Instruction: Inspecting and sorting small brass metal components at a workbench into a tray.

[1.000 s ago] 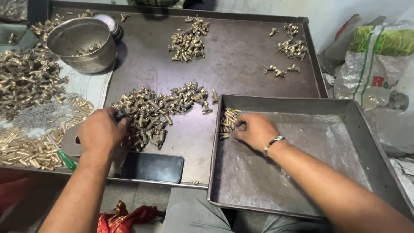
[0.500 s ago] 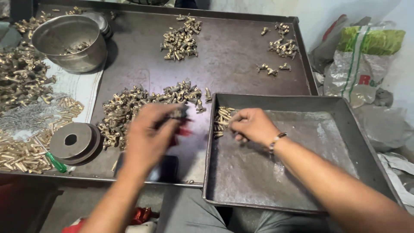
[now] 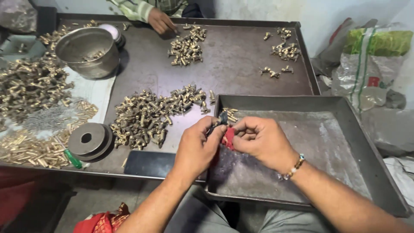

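Head view showed left hand (image 3: 196,149) and right hand (image 3: 261,140) pinching one small dark-and-red part (image 3: 225,129) over grey tray (image 3: 345,142), few brass fittings (image 3: 230,114) trayed, big pile (image 3: 151,116) left.

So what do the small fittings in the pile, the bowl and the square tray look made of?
Small fittings: likely brass, dull yellow-gold sheen. Bowl: probably steel or aluminium, grey brushed shine. Square tray: dark sheet metal, matte, with scuffed, dusty patches.
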